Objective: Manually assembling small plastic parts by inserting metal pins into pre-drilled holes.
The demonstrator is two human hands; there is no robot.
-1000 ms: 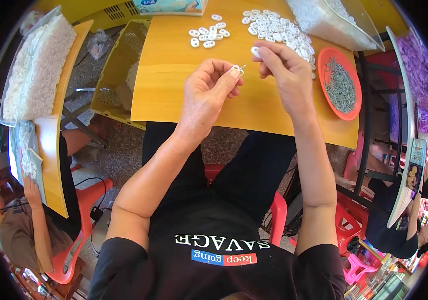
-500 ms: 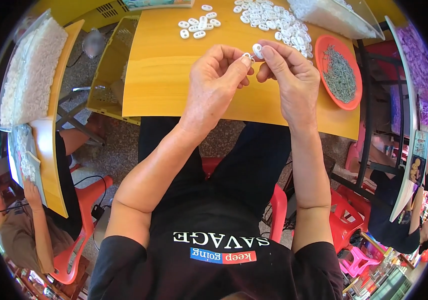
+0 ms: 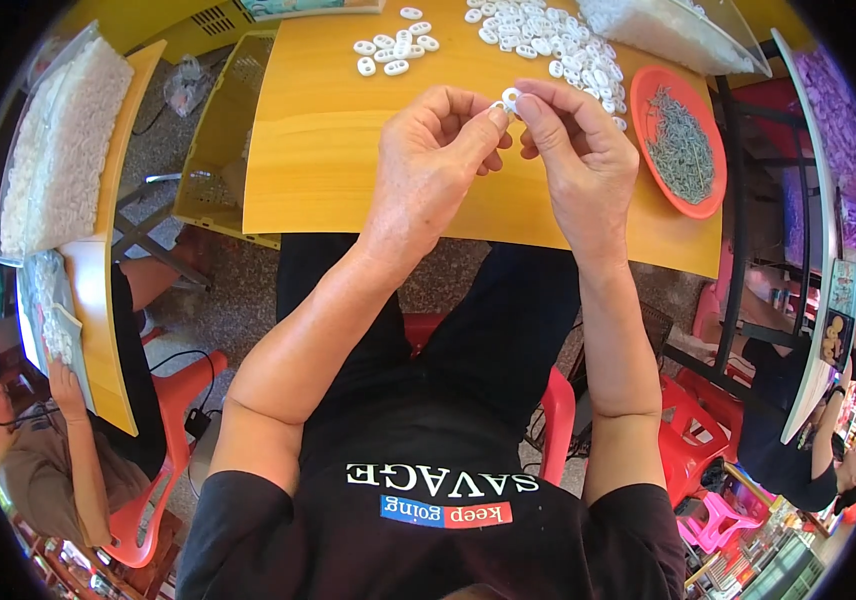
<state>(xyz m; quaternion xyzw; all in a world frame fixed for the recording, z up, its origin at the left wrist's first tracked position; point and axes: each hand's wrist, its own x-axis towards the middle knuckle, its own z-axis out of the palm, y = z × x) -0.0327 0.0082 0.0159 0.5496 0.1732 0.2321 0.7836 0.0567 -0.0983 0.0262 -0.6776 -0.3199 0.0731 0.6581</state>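
Two narrow pinches: my left fingers (image 3: 482, 133) are holding a white part (image 3: 497, 105), my right fingers (image 3: 542, 118) a white oval (image 3: 511, 94); any slackening is risking drops.

smooth plastic pieces (image 3: 541, 46), glossy tabletop (image 3: 323, 150)

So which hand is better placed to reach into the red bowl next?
Probably the right hand: the red bowl lies to its right, while the left hand is farther away. The right hand pinches a white piece, though, so it may need freeing first.

Close head-worn fisheye view, downward onto both hands (image 3: 428, 165) (image 3: 586, 165)
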